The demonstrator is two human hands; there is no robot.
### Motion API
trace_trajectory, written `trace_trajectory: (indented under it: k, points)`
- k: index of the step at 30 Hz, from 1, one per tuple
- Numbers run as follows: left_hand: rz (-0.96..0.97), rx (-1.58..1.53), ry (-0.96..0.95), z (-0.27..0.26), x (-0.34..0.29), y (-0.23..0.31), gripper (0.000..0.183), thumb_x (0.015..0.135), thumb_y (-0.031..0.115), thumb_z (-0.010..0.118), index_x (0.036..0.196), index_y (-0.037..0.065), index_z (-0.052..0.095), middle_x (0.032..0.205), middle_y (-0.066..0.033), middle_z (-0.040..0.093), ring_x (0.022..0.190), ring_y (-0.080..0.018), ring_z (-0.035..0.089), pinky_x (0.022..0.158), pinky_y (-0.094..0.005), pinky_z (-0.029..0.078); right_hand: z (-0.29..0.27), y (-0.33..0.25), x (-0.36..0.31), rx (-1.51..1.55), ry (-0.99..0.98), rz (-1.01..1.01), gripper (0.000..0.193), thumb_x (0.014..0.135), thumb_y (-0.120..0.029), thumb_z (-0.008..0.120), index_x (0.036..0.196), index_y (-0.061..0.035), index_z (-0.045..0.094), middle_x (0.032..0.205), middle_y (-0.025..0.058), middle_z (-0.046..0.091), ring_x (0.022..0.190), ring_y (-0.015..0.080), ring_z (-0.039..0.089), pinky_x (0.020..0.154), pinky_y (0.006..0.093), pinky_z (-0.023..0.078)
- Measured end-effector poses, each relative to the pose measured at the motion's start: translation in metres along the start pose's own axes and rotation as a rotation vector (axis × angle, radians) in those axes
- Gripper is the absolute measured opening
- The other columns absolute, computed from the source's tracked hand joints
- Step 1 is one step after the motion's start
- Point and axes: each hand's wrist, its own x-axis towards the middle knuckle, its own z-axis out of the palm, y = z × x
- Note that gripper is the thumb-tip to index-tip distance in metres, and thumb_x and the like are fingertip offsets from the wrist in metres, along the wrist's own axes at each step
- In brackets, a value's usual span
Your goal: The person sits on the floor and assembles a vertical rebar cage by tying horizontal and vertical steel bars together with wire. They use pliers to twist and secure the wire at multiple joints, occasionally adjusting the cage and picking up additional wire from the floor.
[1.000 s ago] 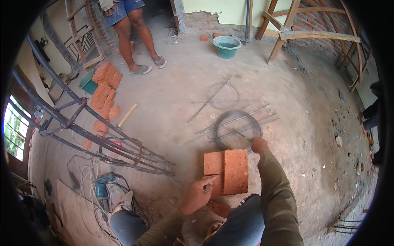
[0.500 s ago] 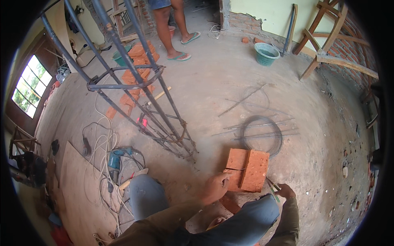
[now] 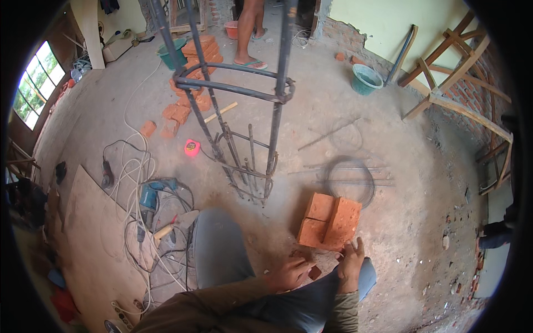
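Stacked orange bricks (image 3: pixel 340 223) stand in front of me, the upper ones side by side with a seam between. My right hand (image 3: pixel 350 262) is at their near right corner, fingers raised and apart; it seems to touch the lower edge. No tool shows in it. My left hand (image 3: pixel 288 273) is lower and to the left, above my lap, fingers curled. Whether it holds anything small is hidden. Beside its fingertips a reddish brick piece (image 3: pixel 315 272) shows partly.
An upright rebar cage (image 3: pixel 276 127) rises ahead. Left lie a blue power drill (image 3: pixel 149 197), tangled cables (image 3: pixel 132 208) and a pink tape measure (image 3: pixel 192 147). Beyond the bricks lies a wire coil (image 3: pixel 369 180). A person (image 3: pixel 247 39) stands behind, near a green bucket (image 3: pixel 366 79).
My right hand came left to the bricks' near edge; the green-handled tool it held has gone from sight. My left hand dropped away from the bricks. The view turned, and the person stepped back.
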Motion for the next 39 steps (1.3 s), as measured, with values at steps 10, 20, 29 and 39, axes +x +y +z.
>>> trace_trajectory:
  k: [10, 20, 29, 39]
  points:
    - [-0.296, 0.506, -0.092, -0.035, -0.038, -0.038, 0.016, 0.087, 0.009, 0.058, 0.098, 0.008, 0.07, 0.089, -0.0159, 0.06, 0.084, -0.0374, 0.061, 0.08, -0.0497, 0.047, -0.018, -0.024, -0.02, -0.01, 0.224, -0.254, 0.038, 0.101, -0.013, 0.043, 0.137, -0.0011, 0.046, 0.059, -0.0017, 0.043, 0.048, 0.0071, 0.037, 0.043, 0.0232, 0.033]
    - [-1.192, -1.249, 0.785, -0.033, 0.018, -0.047, 0.012, 0.092, 0.006, 0.052, 0.104, 0.006, 0.052, 0.087, -0.0101, 0.058, 0.071, -0.0213, 0.061, 0.066, -0.0399, 0.055, -0.044, -0.04, -0.056, -0.48, 0.216, -0.234, 0.055, 0.103, -0.017, 0.039, 0.148, 0.01, 0.024, 0.05, 0.0037, 0.044, 0.039, 0.0123, 0.045, 0.039, 0.0259, 0.039]
    - [-1.412, -1.446, 0.837, -0.02, 0.011, -0.14, 0.022, 0.099, 0.032, 0.056, 0.081, 0.021, 0.054, 0.062, 0.0049, 0.037, 0.05, -0.012, 0.034, 0.047, -0.028, 0.029, -0.086, -0.03, -0.037, 0.348, 0.329, -0.074, 0.034, 0.1, -0.012, 0.04, 0.132, -0.0001, 0.048, 0.07, 0.0012, 0.058, 0.058, 0.0119, 0.056, 0.05, 0.027, 0.049]
    - [-1.483, -1.371, 0.31, -0.024, -0.003, -0.122, 0.005, 0.097, 0.016, 0.05, 0.096, 0.014, 0.055, 0.062, 0.0043, 0.04, 0.047, -0.0092, 0.032, 0.045, -0.0257, 0.027, -0.147, -0.109, -0.01, 0.608, 0.158, -0.132, 0.015, 0.103, -0.017, 0.043, 0.104, -0.0088, 0.055, 0.062, -0.0065, 0.039, 0.044, 0.0033, 0.026, 0.033, 0.0205, 0.02]
